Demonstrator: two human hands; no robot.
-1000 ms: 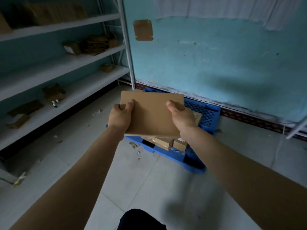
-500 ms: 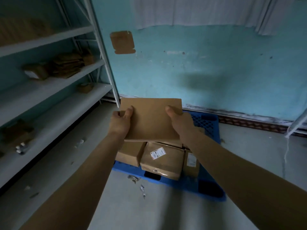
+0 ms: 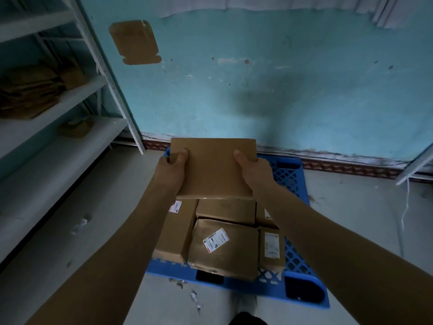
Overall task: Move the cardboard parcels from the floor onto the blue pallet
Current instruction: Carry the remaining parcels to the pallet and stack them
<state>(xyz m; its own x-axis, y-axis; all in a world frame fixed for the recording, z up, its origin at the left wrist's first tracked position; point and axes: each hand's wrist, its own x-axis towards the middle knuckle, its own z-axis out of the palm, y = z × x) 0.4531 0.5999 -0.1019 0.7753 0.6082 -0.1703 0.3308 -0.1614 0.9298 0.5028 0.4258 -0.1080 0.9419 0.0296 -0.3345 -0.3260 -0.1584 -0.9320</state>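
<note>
At centre of the head view, a flat parcel [image 3: 213, 167] is held above the far part of the pallet [image 3: 302, 287]. The left hand [image 3: 171, 174] grips its 9 o'clock edge and the right hand [image 3: 254, 171] its 3 o'clock edge, each thumb on top. Toward 6 o'clock, more parcels [image 3: 222, 249] sit packed together on the pallet. Shelves [image 3: 70, 95] stand at 9 o'clock.

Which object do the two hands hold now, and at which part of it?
A flat cardboard parcel: the left hand grips its left edge, the right hand its right edge, thumbs on top.
</note>
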